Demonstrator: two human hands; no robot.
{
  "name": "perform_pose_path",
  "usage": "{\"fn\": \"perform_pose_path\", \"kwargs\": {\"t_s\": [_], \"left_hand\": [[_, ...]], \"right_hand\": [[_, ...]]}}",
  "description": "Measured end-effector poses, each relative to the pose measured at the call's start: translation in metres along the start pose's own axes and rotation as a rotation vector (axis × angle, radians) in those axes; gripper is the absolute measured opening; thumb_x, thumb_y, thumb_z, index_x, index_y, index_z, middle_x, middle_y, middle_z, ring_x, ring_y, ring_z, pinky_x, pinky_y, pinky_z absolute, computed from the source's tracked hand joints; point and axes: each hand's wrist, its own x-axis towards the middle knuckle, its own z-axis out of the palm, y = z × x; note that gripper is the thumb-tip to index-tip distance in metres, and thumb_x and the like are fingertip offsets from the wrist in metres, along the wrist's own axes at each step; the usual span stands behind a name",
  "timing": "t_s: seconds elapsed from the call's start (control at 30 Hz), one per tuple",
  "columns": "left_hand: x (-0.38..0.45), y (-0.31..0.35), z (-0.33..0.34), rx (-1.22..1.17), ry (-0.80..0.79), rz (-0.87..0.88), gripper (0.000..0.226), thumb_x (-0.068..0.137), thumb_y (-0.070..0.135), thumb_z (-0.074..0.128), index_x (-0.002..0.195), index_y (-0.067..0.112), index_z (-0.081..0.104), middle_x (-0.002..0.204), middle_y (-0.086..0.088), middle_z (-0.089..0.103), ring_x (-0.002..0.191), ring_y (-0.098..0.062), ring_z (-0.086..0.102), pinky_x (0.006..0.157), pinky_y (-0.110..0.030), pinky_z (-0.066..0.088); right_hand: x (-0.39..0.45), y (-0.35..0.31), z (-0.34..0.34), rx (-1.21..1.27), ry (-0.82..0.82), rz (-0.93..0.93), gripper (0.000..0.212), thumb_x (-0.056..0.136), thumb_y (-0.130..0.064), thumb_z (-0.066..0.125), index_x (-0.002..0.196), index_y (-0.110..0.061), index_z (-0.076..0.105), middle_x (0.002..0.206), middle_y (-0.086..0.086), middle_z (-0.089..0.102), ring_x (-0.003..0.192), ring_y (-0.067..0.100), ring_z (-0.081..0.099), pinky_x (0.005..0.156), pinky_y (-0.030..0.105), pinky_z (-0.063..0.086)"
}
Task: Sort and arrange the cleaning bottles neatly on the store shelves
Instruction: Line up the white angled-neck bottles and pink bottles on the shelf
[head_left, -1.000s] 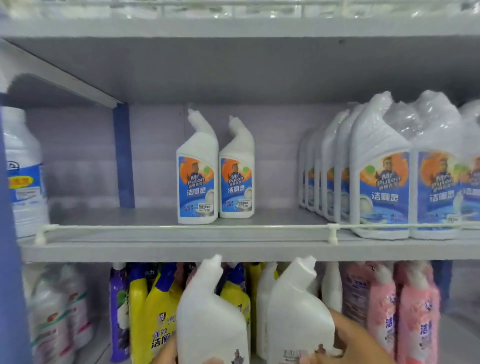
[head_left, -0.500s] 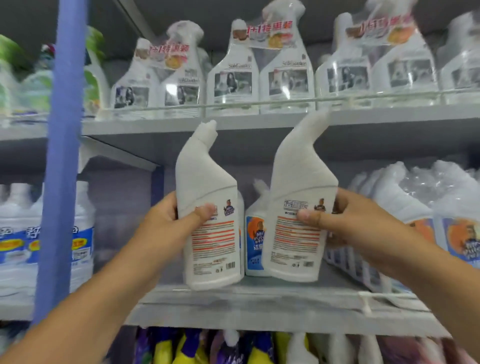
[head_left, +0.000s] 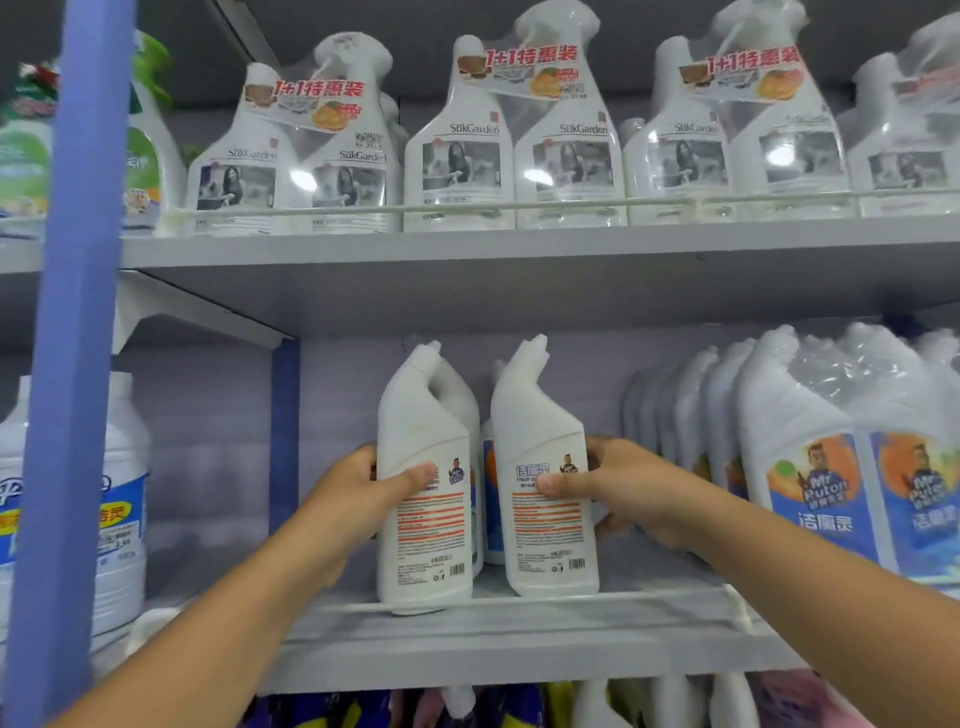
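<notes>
My left hand (head_left: 358, 493) grips a white angled-neck toilet cleaner bottle (head_left: 423, 545), its back label toward me, its base at the front of the middle shelf (head_left: 467, 649). My right hand (head_left: 618, 491) grips a second, matching bottle (head_left: 545, 540) just to the right, also upright with its base on the shelf. Two more bottles of the same kind stand right behind them, mostly hidden; a strip of blue label (head_left: 491, 499) shows between the held pair.
A row of plastic-wrapped Mr Puton bottles (head_left: 810, 467) fills the shelf's right side. Large white jugs (head_left: 104, 499) stand left of a blue upright post (head_left: 72, 364). Spray bottle twin packs (head_left: 514, 140) line the shelf above. Coloured bottles (head_left: 467, 706) crowd the shelf below.
Both hands lifted the two bottles from the lower shelf up to the middle shelf and then pushed them in and down onto it, in front of the two standing bottles.
</notes>
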Motion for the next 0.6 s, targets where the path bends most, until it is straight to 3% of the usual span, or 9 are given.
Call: {"fn": "perform_pose_path", "kwargs": {"t_s": [0.2,0.37,0.47,0.6], "left_hand": [[0.014,0.003,-0.013,0.080,-0.078,0.007,0.025,0.090,0.037,0.074,0.113,0.030,0.065,0.096,0.008,0.080,0.092,-0.016,0.077,0.084,-0.039,0.061],[0.046,0.039,-0.036,-0.177,-0.059,0.075,0.026,0.097,0.032,0.065,0.116,0.015,0.070,0.106,-0.008,0.079,0.101,-0.024,0.075,0.094,-0.039,0.057],[0.060,0.055,-0.040,-0.170,-0.188,0.070,0.030,0.102,0.027,0.057,0.122,0.008,0.069,0.114,-0.010,0.077,0.111,-0.025,0.071,0.103,-0.044,0.052],[0.063,0.062,-0.043,-0.112,-0.307,0.059,0.030,0.103,0.024,0.054,0.120,0.006,0.072,0.119,-0.010,0.075,0.116,-0.026,0.069,0.105,-0.044,0.050]], "right_hand": [[0.009,0.001,-0.009,-0.065,-0.075,0.061,0.041,0.083,-0.040,0.080,0.119,-0.025,0.066,0.104,-0.006,0.079,0.095,0.015,0.077,0.087,0.042,0.062],[0.022,-0.034,-0.026,-0.055,-0.003,-0.057,0.038,0.090,-0.044,0.071,0.118,-0.017,0.067,0.104,0.001,0.079,0.098,0.018,0.076,0.096,0.042,0.058],[0.034,-0.057,-0.030,-0.014,0.069,-0.110,0.031,0.093,-0.041,0.069,0.116,-0.020,0.068,0.107,0.001,0.077,0.101,0.018,0.074,0.096,0.039,0.057],[0.048,-0.068,-0.026,0.064,0.034,-0.097,0.025,0.096,-0.031,0.067,0.117,-0.017,0.065,0.110,0.005,0.076,0.104,0.021,0.072,0.100,0.041,0.055]]}}
